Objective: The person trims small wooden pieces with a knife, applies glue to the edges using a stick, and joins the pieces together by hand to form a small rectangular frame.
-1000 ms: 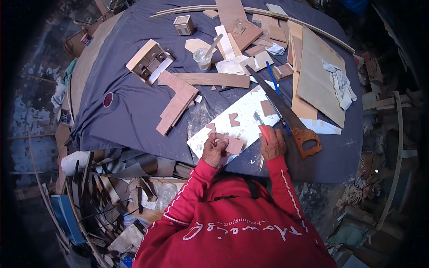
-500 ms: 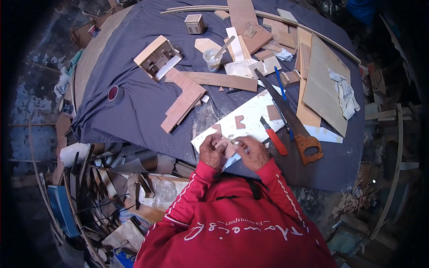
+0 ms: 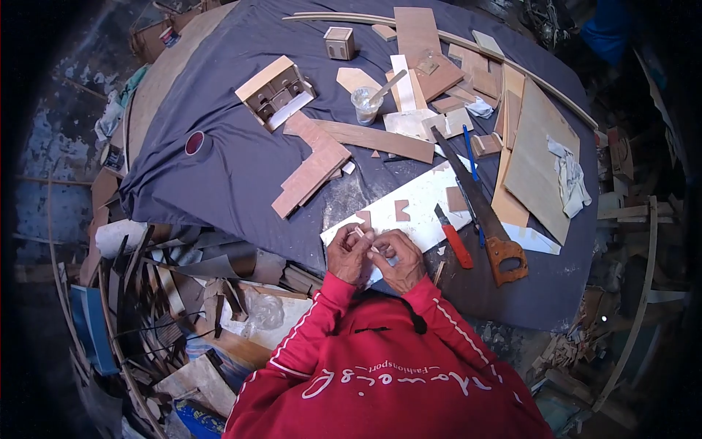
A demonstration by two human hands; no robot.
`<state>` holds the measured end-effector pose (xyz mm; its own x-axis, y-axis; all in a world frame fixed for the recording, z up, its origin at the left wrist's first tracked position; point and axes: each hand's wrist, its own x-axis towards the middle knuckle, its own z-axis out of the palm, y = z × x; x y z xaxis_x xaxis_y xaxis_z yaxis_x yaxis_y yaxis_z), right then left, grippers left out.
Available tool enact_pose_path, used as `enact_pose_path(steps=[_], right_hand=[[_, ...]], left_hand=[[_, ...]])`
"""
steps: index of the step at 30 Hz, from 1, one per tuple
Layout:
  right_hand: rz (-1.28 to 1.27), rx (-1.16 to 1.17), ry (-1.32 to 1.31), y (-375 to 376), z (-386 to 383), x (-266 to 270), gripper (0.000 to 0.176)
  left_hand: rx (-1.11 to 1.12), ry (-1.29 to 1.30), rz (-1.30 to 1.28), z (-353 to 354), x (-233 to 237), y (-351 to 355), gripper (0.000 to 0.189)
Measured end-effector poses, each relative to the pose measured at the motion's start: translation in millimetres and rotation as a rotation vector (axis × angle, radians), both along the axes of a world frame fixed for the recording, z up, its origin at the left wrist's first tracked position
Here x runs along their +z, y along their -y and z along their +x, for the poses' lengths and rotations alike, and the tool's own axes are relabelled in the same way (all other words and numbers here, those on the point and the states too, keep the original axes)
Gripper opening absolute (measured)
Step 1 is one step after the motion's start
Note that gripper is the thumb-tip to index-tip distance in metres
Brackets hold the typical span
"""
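My left hand is closed on a small thin wooden piece, seen nearly edge-on and mostly hidden by the fingers. Against it, my right hand is pinched shut; what lies between its fingertips is too small to make out. Both hands are over the near end of a white board. On that board lie a small notched brown piece, another cutout beside my left fingers, and a brown square. Right of my hands is a red-handled utility knife.
A handsaw lies right of the knife, near a thin blue tool. Farther back are a cup with a stick, an open-fronted wooden box, a small wooden box and stacked boards. Wood scraps crowd the floor.
The wooden piece has turned from showing its flat face to nearly edge-on. My right hand has drawn in against my left. The whole view has shifted slightly.
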<state>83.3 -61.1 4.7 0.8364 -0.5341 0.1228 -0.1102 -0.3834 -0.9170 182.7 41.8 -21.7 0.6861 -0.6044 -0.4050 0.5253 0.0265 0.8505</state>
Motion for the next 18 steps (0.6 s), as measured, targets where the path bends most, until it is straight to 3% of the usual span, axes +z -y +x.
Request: enact_pose_path(steps=[5, 9, 11, 13, 15, 18], right_hand=[[0.113, 0.044, -0.077, 10, -9, 1, 0.037], [0.213, 0.060, -0.184, 20, -14, -5, 0.041], [-0.040, -0.029, -0.213, 24, -16, -12, 0.042], [-0.329, -0.073, -0.190, 30, -19, -12, 0.042], [-0.387, -0.084, -0.204, 32, -20, -13, 0.043], [-0.436, -0.076, -0.229, 33, -19, -16, 0.042]], left_hand=[[-0.085, 0.020, -0.131, 1, 21, -1, 0.047], [-0.127, 0.165, -0.068, -1, 6, 1, 0.049], [-0.052, 0.220, -0.082, -2, -4, 2, 0.049], [-0.147, 0.604, 0.210, 12, 2, -2, 0.048], [-0.177, 1.124, 0.401, 28, 1, -4, 0.050], [-0.232, 1.202, 0.524, 33, -2, 0, 0.052]])
